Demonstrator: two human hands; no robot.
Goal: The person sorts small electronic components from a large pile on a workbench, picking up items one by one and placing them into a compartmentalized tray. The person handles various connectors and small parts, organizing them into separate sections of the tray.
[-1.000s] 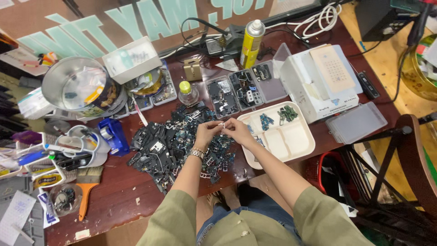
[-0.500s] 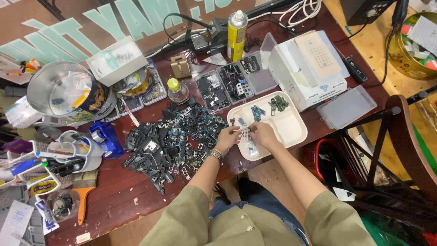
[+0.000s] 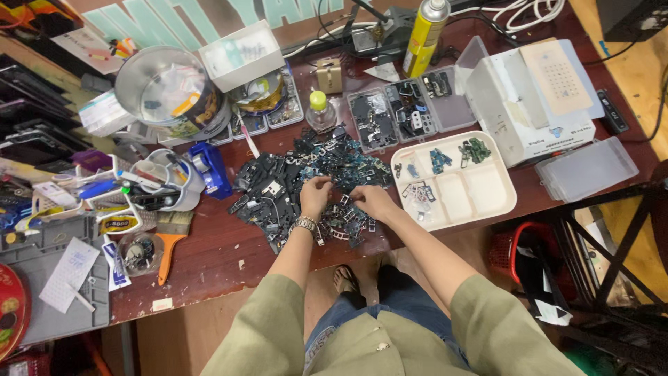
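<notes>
Two hands work over one dark heap of small electronic parts (image 3: 306, 174) spread across the middle of the reddish worktop (image 3: 209, 257). The left hand (image 3: 314, 197), a metal watch (image 3: 305, 224) on its wrist, rests on the heap with fingers curled down into the parts; the right hand (image 3: 372, 202) lies just beside it at the heap's near edge, fingers bent and pinching among the pieces. What either one actually grips is too small to make out.

Right of the heap sits one cream tray (image 3: 501, 202) with several compartments: two far ones hold a blue cluster and a green cluster of tiny parts, the near-left ones hold a few grey bits, and the rest look bare. Behind it stands one clear compartment box (image 3: 410, 111) filled with dark components, its lid open. One white box (image 3: 529, 111) sits to the right, with one clear flat lid (image 3: 588, 167) near it.

Further back I count one yellow spray can (image 3: 426, 35), one small bottle with a green cap (image 3: 320, 111) and one round metal tin (image 3: 167, 90) holding scraps. At the left, one white cup (image 3: 174, 184) bristles with tools, and one orange-handled brush (image 3: 169, 240) lies flat.
</notes>
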